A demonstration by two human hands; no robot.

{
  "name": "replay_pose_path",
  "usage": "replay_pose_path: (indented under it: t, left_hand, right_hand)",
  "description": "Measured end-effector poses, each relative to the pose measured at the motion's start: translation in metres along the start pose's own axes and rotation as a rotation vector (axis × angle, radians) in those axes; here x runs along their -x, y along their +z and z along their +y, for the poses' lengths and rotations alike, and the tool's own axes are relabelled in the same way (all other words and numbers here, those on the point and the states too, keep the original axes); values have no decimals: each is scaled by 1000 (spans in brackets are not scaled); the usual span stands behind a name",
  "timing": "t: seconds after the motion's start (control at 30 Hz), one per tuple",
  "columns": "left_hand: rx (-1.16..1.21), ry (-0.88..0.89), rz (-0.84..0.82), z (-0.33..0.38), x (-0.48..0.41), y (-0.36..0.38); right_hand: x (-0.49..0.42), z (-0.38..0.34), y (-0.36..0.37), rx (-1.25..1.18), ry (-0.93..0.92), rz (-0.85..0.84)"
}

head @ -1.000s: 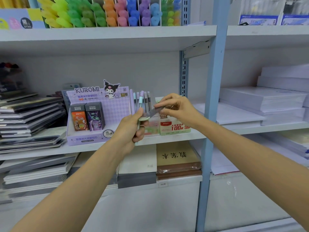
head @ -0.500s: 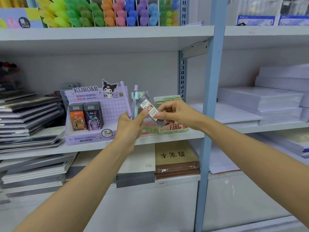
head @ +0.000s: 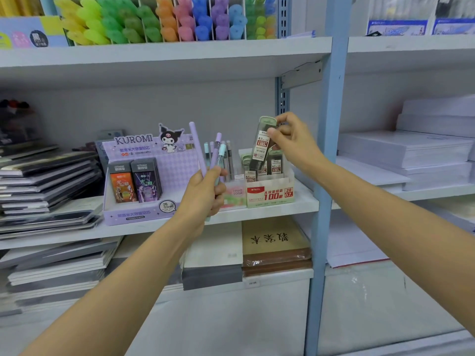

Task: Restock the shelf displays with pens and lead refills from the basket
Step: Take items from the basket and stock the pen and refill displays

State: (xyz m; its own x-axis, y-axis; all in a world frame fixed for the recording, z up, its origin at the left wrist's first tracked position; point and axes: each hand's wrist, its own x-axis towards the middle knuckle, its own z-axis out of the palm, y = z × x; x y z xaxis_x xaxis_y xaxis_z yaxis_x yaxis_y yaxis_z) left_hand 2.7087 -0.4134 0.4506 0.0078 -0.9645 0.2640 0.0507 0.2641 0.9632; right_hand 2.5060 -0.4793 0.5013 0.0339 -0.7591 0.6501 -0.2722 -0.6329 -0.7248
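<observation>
Position: lead refill case (head: 262,147) above display box (head: 270,195)

Right hand (head: 295,142) pinches the flat, rectangular, clear-plastic case; long axis near upright, green cap uppermost. Left hand (head: 203,194), left of the cardboard box, grips slim pastel pens (head: 217,155) pointing up.

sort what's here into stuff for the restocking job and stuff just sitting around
Job:
lead refill case, pinched in right hand
pens, gripped in left hand
refill display box
Kuromi display

Lying about:
highlighters
notebook stacks
paper reams
</observation>
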Motion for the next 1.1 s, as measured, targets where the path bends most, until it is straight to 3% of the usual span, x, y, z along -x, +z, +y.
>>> replay_pose_path:
  t: [0.2, 0.37, 0.57, 0.7, 0.8, 0.93, 1.1]
  left_hand:
    - [-13, 13, -43, -9, 2, -10]
    - [-40, 53, -48, -10, 4, -10]
    - [-83, 57, -37, -13, 7, -10]
    - [-81, 48, -77, -14, 10, -15]
    - [-76, 39, -85, -15, 11, -20]
    - [-64, 37, -126, -14, 14, -22]
    - [-59, 54, -154, -9, 21, -38]
  right_hand:
    - [-2, 17, 17, 109, -35, -55]
    - [0, 30, 17, 234, 51, -169]
    - [5, 46, 29, 383, 15, -149]
    - [3, 41, 33, 484, -72, -25]
    - [6, 17, 39, 220, -82, -34]
    - [17, -11, 60, -193, 43, -359]
    - [18, -25, 78, -326, 76, -275]
